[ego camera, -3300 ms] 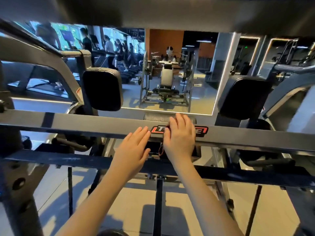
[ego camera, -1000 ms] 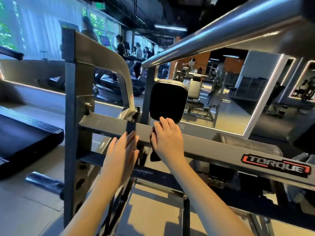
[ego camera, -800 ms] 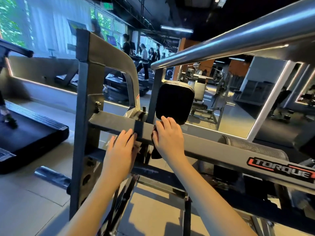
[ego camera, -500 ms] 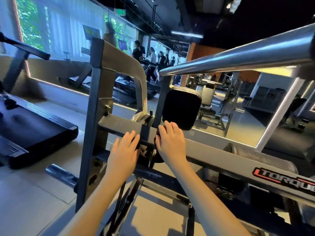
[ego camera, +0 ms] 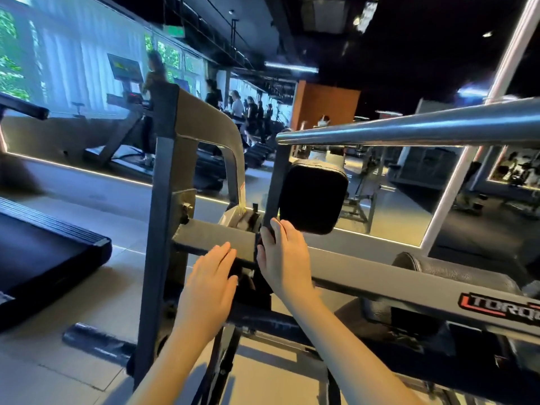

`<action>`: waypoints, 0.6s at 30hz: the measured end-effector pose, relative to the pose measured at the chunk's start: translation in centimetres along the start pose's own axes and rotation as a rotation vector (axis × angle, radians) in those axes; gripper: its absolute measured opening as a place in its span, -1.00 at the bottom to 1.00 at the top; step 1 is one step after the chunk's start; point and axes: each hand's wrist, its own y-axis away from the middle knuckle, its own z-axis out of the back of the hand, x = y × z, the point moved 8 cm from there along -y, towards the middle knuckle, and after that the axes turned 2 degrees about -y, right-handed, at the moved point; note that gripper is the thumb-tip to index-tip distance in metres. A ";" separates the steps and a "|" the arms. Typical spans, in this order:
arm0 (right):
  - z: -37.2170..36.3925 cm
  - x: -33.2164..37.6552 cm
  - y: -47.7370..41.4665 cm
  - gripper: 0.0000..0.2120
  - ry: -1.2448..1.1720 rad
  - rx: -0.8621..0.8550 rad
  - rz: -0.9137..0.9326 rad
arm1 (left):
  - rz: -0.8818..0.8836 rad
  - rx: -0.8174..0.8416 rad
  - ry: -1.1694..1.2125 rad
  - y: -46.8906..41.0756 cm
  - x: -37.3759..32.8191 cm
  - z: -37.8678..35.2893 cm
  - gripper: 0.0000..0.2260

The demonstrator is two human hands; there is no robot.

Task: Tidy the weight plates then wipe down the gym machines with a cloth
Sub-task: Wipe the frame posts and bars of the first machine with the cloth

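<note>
Head view: both hands have slid left along the grey crossbar (ego camera: 213,236) since three seconds ago, and the TORQUE logo (ego camera: 496,306), then under them, now sits cut off at the right edge; the left hand (ego camera: 210,276) lies flat on the bar, holding nothing; the right hand (ego camera: 283,258) presses with laid-out fingers on the dark cloth (ego camera: 258,285), mostly hidden beneath the palm; only a dim fold hangs beside the thumb, below the black pad (ego camera: 312,197).

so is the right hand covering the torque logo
No, the right hand presses on the crossbar near the black pad, far from the logo.
</note>
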 end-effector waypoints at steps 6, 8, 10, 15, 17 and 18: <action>-0.8 4.1 -2.1 -0.55 0.010 0.001 -0.003 | -0.007 -0.146 -0.210 -1.5 5.7 2.9 -0.55; -0.3 5.5 -2.4 -0.59 0.048 -0.026 0.015 | 0.014 -0.126 -0.250 -1.9 7.4 3.2 -0.43; -0.4 6.2 -2.7 -0.63 0.040 -0.073 -0.005 | 0.031 -0.082 -0.227 -2.0 8.6 3.3 -0.36; -2.2 9.0 -4.1 -0.60 0.094 -0.015 -0.011 | -0.046 -0.083 -0.155 -1.8 9.5 3.7 -0.33; -2.7 10.0 -4.7 -0.57 0.103 0.007 -0.029 | -0.102 -0.090 -0.156 -1.8 9.6 3.8 -0.31; -2.9 10.4 -4.8 -0.57 0.102 0.012 -0.042 | -0.124 -0.097 -0.162 -1.8 9.7 3.9 -0.31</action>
